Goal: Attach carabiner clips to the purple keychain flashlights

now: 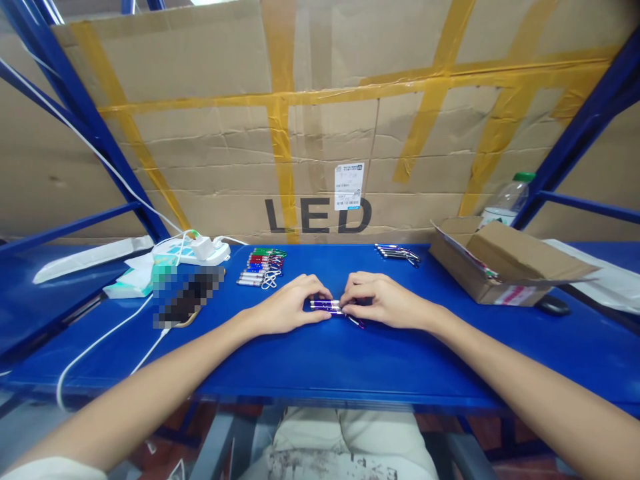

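Two or so slim purple keychain flashlights (325, 307) lie side by side at the middle of the blue table, with a purple clip at their right end. My left hand (290, 307) curls round their left end, thumb in front and fingers behind. At the right end, the fingers and thumb of my right hand (377, 300) are closed on them, partly hiding the clips. To the left is a stack of similar keychain flashlights (260, 268) in green, red, blue and silver, clips toward the right. Further back on the right lie several dark keychain flashlights (397, 253).
An open cardboard box (500, 267) stands at right, with a black computer mouse (553, 305) and a bottle (510, 197) near it. On the left are a phone (190, 300), a power strip (195, 252) and white cables. A large carton (320, 133) forms the back wall.
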Tool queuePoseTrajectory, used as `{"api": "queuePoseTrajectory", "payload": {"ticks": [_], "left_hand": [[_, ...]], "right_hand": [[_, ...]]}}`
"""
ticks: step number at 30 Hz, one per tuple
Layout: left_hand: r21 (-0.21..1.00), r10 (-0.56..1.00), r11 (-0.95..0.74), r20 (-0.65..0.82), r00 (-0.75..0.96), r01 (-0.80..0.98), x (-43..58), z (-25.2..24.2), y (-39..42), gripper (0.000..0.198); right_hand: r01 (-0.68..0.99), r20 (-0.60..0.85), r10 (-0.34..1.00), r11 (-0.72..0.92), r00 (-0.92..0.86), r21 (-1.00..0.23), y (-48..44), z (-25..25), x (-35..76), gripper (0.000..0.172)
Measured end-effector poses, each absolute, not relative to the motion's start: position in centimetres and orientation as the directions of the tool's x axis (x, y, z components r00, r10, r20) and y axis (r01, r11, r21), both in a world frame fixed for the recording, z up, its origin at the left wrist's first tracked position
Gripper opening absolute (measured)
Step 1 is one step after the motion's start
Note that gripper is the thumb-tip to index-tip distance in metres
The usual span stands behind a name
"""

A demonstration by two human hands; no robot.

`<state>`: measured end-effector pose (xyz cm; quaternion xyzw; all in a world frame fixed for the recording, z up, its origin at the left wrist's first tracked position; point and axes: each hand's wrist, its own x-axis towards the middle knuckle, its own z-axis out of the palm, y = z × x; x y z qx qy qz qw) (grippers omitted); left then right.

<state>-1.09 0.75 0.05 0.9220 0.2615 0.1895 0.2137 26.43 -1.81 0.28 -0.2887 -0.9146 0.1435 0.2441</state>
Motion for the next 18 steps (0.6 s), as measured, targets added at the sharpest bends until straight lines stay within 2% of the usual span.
{"api": "queuePoseTrajectory", "payload": {"ticks": [8, 14, 18], "left_hand": [[0.495, 0.562, -0.774, 0.252, 0.788, 0.394, -1.14, 0.04, 0.71, 0.029], [0.513, 0.582, -0.754, 0.230, 0.780, 0.411, -1.18, 0.10, 0.69, 0.030], [0.514, 0.579, -0.754, 0.227, 0.783, 0.409, -1.26, 0.14, 0.73, 0.032]], "right_hand": [[0.539, 0.309, 0.684, 0.719, -0.661, -0.438, -2.07, 0.77, 26.37, 0.020], [0.597, 0.216, 0.730, 0.663, -0.648, -0.452, -2.01, 0.30, 26.44, 0.038], [0.602, 0.196, 0.718, 0.676, -0.668, -0.424, -1.91, 0.10, 26.34, 0.028]]}}
